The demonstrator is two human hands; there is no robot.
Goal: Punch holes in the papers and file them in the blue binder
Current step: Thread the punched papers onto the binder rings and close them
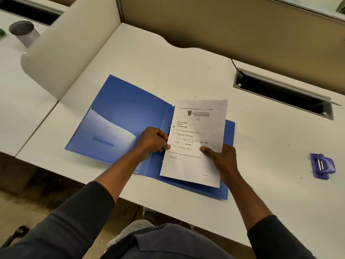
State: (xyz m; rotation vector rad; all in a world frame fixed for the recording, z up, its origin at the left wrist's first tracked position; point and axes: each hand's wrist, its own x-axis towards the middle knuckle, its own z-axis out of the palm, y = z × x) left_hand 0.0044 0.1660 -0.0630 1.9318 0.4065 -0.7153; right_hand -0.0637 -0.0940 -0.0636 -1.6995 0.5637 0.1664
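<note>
The blue binder (pixel 119 113) lies open on the white desk, its left cover spread flat with a clear inner pocket. A printed worksheet (pixel 196 165) sits over the binder's right half, next to the spine. My left hand (pixel 153 141) pinches the sheet's left edge at the spine, where the ring mechanism is mostly hidden behind the fingers. My right hand (pixel 222 156) holds the sheet's right side, thumb on top and fingers underneath. A purple hole punch (pixel 322 166) rests on the desk far to the right, apart from both hands.
The white desk (pixel 168 68) has an open cable tray slot (pixel 283 94) at the back right. A grey partition rises behind and to the left. A metal mesh cup (pixel 23 32) stands on the neighbouring desk at the far left. The desk's front edge is near my body.
</note>
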